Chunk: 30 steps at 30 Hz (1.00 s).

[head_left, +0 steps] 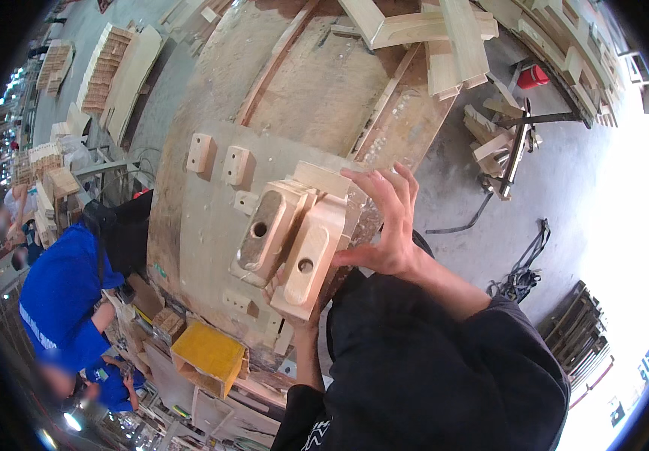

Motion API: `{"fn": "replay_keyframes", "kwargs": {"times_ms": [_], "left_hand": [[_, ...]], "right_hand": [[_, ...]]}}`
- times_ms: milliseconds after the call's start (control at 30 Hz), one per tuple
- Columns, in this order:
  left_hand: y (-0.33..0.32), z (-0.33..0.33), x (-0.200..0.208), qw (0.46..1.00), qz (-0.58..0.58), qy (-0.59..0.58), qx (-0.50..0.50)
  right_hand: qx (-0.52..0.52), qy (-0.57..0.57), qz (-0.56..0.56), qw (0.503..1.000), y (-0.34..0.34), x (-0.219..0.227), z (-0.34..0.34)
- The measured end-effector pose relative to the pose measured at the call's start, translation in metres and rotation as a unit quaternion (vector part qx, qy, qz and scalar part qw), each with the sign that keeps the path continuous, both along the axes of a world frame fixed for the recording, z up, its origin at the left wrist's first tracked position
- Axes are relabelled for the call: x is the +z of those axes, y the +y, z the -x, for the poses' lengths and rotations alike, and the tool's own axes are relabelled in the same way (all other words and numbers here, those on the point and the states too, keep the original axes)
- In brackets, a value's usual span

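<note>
**Two hands on a stack of pale wooden blocks at the workbench edge**

Sawdust-grey concrete floor (pixel 565 195) spreads out to the right of a large, worn plywood workbench (pixel 324 98) that fills the middle of the workshop. At the bench's near edge sits a cluster of pale, rounded wooden blocks with drilled holes (pixel 294 240), their long axes running from near-left to far-right, tilted against each other. The nearest block stands on edge and overhangs the bench rim.

The right hand (pixel 388 225) lies just right of the cluster, fingers spread wide and flat against the blocks' far-right side and top, pressing rather than gripping. The left hand (pixel 294 301) comes up from below and cups the near end of the closest block; its fingers are mostly hidden behind the wood, so I cannot tell how tightly it closes. Both hands touch the stack; the left is at its near end, the right at its flank.

Small rectangular wooden pads (pixel 215 158) lie on the bench to the far left of the blocks. Long pale timber offcuts (pixel 444 37) are piled at the far end. A yellow open-topped box (pixel 208 355) sits below the bench's near-left edge; what it holds is not visible. A person in a blue jacket (pixel 61 293) works at the left.
</note>
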<state>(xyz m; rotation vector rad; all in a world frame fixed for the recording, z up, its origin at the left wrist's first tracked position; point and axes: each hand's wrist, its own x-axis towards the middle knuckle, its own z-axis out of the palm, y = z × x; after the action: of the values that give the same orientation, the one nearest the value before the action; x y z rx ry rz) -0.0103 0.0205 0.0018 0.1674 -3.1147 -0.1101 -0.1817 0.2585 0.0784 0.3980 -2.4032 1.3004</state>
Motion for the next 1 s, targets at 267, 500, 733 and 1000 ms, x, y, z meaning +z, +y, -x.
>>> {"fn": "replay_keyframes", "kwargs": {"times_ms": [267,500,733,1000], "left_hand": [[0.015,0.012,-0.005,0.999,0.017,0.036,-0.019],[0.011,0.005,-0.006,0.998,0.052,0.029,-0.023],[0.013,0.01,0.0,0.996,0.053,0.045,-0.061],[0.014,0.014,0.001,0.994,0.058,0.044,-0.08]], "right_hand": [[-0.001,-0.07,0.055,0.996,-0.002,-0.007,0.002],[0.046,-0.004,0.107,0.993,0.002,0.001,0.012],[0.078,-0.05,0.111,0.99,0.006,0.01,0.015],[0.075,-0.01,0.123,0.99,0.002,-0.009,0.012]]}}
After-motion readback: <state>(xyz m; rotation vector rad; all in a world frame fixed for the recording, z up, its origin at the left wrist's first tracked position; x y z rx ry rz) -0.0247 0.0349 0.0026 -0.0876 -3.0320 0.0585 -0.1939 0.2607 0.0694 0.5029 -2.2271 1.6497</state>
